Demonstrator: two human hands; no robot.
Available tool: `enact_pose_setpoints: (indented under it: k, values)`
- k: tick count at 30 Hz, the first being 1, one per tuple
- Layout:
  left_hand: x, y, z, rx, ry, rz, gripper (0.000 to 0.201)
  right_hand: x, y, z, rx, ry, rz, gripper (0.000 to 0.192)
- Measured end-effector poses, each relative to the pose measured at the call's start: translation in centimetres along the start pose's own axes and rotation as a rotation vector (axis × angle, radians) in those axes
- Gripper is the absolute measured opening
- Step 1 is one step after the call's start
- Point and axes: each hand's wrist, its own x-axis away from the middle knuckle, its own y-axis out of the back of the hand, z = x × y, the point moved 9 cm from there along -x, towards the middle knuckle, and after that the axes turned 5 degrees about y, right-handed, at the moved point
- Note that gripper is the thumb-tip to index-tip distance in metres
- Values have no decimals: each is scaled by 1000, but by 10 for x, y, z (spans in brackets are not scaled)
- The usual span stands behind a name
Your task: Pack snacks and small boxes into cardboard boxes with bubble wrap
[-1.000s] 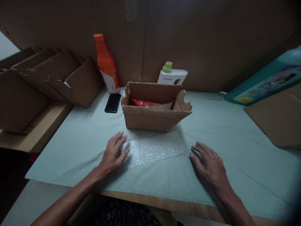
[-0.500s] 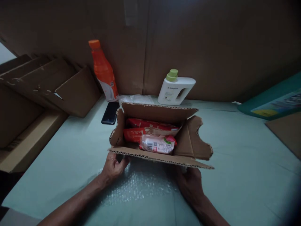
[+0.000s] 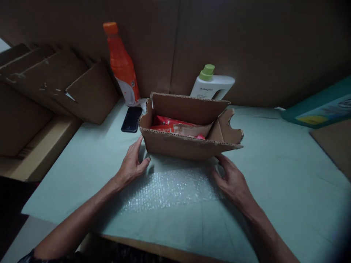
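Note:
An open cardboard box (image 3: 181, 146) stands in the middle of the table, its flaps raised. Red packets (image 3: 170, 125) lie inside, and only a sliver of a pink-topped pack (image 3: 201, 137) shows over the front wall. My left hand (image 3: 133, 162) is at the box's front left corner, thumb and fingers apart. On the other side, my right hand (image 3: 230, 177) is by the lower right corner, its fingers spread and the fingertips close to the cardboard. A sheet of bubble wrap (image 3: 175, 190) lies flat on the table between my hands.
Behind the box stand an orange bottle (image 3: 122, 69) and a white bottle with a green cap (image 3: 210, 86). A black phone (image 3: 131, 119) lies at the box's left. Several cardboard boxes (image 3: 90, 96) crowd the left side. A green container (image 3: 320, 106) is at the far right.
The box has moved back, away from me, and now partly hides the white bottle. Both hands have come out from under its front edge and opened. The view has shifted slightly.

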Motion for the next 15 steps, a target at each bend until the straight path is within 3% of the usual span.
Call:
enact_pose_setpoints:
  k: [4,7,11,15]
  values:
    - [63,15,23,-351,-31,49,51,28,-4,-8,181,77,13,45]
    - [98,19,29,-437,-13,61,25,45,-2,1,135,54,-2,32]
    - [96,27,13,-328,63,108,12,64,18,16,-34,-88,-54,28]
    - [74,32,7,-279,231,250,31,87,23,22,-84,-180,-16,41]
